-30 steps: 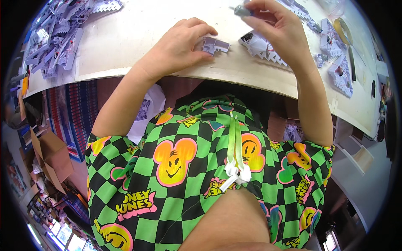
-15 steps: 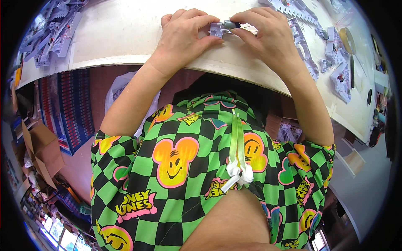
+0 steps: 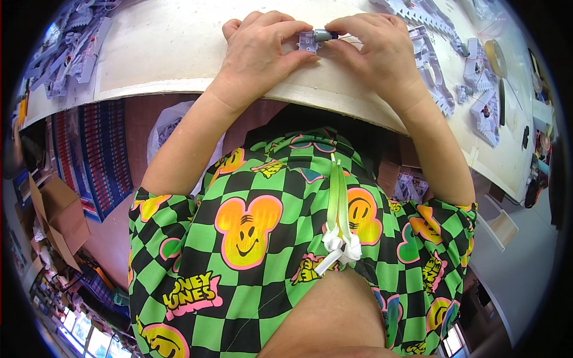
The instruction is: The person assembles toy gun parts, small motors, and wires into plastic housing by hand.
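Fingers of the left hand (image 3: 256,53) grasp a small grey plastic housing (image 3: 307,44) at upper centre of the frame, index above and thumb below. A silver motor (image 3: 322,35) lies against its upper right side; how far it is seated cannot be told. Fingers of the right hand (image 3: 382,53) pinch the motor's dark end. Steady pressure in line with the housing, with the thin wires (image 3: 353,40) kept out of the joint, should serve best.

At upper left, a heap of plastic parts (image 3: 65,53) bounds a bare stretch of tabletop (image 3: 161,53), the roomiest side for moving. The table's front edge (image 3: 334,108) curves below both hands. Toward upper right, toothed plastic pieces (image 3: 439,80) crowd the right wrist.
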The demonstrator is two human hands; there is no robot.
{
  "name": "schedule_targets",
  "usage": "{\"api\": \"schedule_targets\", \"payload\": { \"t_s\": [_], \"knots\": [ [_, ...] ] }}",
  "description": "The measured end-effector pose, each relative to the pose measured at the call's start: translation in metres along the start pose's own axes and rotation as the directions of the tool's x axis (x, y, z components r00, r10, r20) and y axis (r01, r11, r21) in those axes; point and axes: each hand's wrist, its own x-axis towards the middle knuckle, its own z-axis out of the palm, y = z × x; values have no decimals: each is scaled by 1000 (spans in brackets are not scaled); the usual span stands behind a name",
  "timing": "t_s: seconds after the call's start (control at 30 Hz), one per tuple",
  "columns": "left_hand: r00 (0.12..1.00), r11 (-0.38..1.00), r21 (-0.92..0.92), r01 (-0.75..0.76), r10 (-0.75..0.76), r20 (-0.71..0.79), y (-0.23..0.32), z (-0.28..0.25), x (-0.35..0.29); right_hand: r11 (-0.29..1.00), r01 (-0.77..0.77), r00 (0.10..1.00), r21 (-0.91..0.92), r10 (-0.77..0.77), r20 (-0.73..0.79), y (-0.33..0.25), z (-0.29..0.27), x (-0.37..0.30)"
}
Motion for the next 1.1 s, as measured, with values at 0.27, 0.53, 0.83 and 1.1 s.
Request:
{"api": "schedule_targets", "payload": {
  "t_s": [0.27, 0.53, 0.83, 1.1],
  "knots": [
    [1000, 1000, 4, 12, -12, -2, 2, -1, 1, 998, -43, 999, 48, 44, -15, 4, 5, -5],
    [1000, 1000, 23, -2, 2, -1, 2, -2, 0, 998, -39, 999, 56, 40, -24, 4, 5, -5],
    [993, 985, 135, -108, 114, -41, 9, -1, 1, 886, -355, 931, 297, 307, 199, 13, -29, 0],
    [996, 991, 108, -82, 86, -38, 9, 3, 4, 993, -74, 983, 90, 58, 175, 13, -33, 3]
  ]
}}
